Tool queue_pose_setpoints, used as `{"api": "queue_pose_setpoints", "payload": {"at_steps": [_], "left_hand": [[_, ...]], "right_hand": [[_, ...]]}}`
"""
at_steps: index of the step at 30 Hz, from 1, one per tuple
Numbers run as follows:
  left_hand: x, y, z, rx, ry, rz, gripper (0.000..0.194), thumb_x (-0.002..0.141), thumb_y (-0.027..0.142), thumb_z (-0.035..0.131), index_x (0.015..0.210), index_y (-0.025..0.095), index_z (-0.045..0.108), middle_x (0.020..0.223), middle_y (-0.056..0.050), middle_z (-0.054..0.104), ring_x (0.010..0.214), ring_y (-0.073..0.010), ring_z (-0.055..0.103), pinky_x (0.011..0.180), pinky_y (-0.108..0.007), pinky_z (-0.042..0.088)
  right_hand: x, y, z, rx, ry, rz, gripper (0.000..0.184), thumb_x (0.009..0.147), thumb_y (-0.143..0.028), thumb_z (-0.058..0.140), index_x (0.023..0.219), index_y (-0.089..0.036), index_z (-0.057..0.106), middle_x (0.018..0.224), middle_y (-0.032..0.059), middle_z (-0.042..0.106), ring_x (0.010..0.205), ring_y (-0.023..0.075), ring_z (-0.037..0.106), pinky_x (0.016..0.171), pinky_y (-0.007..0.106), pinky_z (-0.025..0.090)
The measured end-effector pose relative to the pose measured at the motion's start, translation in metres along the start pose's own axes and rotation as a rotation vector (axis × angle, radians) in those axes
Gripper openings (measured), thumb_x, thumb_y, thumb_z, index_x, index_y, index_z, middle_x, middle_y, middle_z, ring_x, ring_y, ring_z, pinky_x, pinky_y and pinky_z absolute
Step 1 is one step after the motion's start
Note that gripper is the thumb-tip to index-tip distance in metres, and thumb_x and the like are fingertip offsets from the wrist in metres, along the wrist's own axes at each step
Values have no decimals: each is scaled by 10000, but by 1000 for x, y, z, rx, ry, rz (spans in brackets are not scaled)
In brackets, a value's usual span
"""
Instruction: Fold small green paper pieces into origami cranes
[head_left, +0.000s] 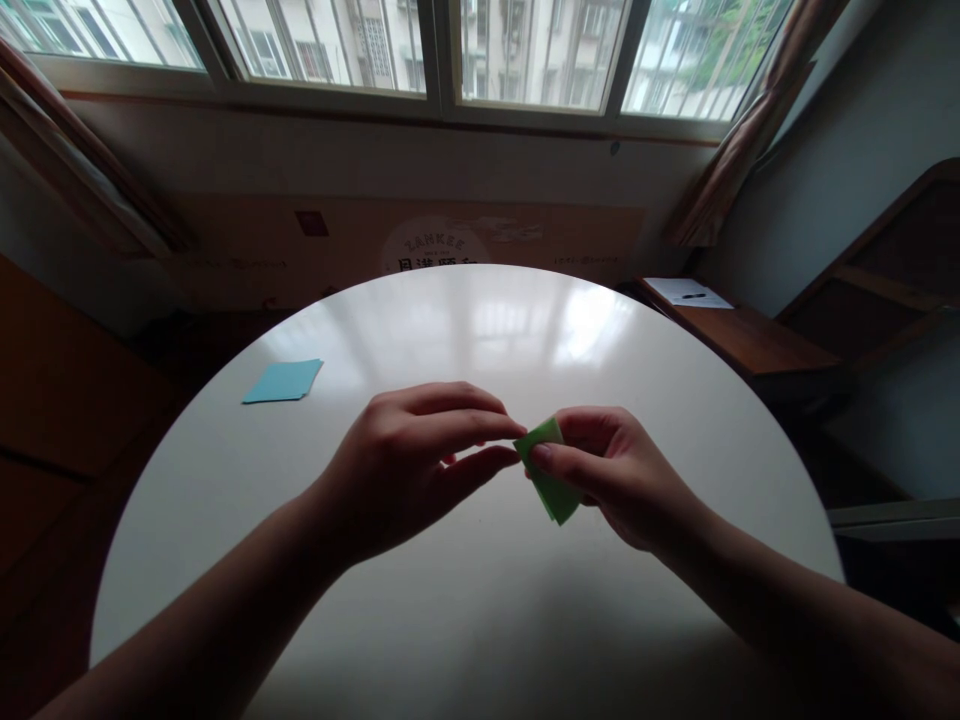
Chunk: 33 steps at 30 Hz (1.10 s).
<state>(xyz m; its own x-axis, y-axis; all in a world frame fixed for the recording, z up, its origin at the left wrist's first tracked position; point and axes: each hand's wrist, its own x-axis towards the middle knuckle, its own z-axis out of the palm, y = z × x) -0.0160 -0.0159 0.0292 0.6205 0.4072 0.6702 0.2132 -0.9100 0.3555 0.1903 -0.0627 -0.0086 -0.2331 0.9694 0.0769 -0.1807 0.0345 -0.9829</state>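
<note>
A small piece of folded green paper is held up over the white table. My right hand grips it, thumb on the near face and fingers behind. From the left, my left hand has its thumb and index fingertip closed at the paper's pointed left corner. The other left fingers are mostly hidden behind that hand. Layered edges show along the paper's lower end. Farther left on the table lies a small stack of light blue paper squares.
The round white table has a curved far edge facing the windows. At the right, a brown wooden surface carries a white sheet with a dark pen. A large printed box stands beyond the table.
</note>
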Motion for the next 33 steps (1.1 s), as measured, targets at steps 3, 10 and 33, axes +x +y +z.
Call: {"api": "queue_pose_setpoints", "payload": {"at_steps": [3,10,33], "left_hand": [[0,0,0,23,13,28,116,850,186,722,958,219,750,915,-38,739,757,-129,703,695,-211,603],[1,-1,0,49,25,69,130,844,180,730,964,228,743,916,-30,739,780,-127,701,708,-214,593],[0,-1,2,-53,37,-78,128,813,160,753,940,145,749,902,-51,722,653,-85,646,553,-154,544]], "right_hand": [[0,0,0,7,-7,-12,139,817,-275,754,757,-155,716,644,-7,603,537,84,484,470,193,351],[0,0,1,27,-8,-21,98,819,-246,755,785,-157,733,648,-8,594,563,90,496,484,190,363],[-1,-1,1,25,56,-33,103,807,-225,760,741,-157,720,627,-18,594,560,83,507,483,174,379]]}}
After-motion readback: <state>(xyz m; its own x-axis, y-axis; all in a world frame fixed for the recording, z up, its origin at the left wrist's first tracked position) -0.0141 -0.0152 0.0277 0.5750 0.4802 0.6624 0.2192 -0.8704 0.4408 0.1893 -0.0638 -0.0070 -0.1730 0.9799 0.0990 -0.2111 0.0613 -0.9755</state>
